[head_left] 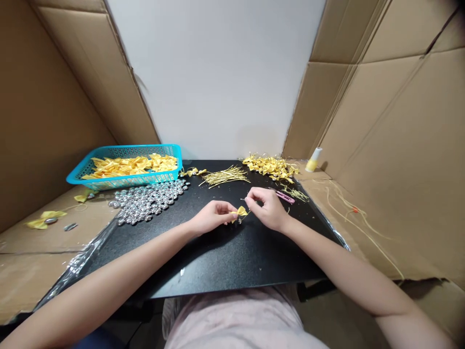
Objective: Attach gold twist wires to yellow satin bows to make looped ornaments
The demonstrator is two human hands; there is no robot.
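A small yellow ribbon bow (241,211) is pinched between the thumb and fingers of my left hand (214,216), low over the black table. Something shiny hangs just under the bow. Right beside it, my right hand (266,207) is closed in a pinch, with a thin pale strand (243,199) showing at its fingertips; its exact kind is too small to tell. Behind the hands lies a bundle of gold twist ties (227,176). A pink thread snipper (285,197) rests just beyond my right hand, partly hidden by it.
A turquoise basket (123,183) of yellow bows stands at the back left, with many silver beads (145,203) spread before it. Finished-looking bows (271,167) are heaped at the back right, near cut strands (296,193). A thread cone (314,160) stands by the cardboard wall (395,121).
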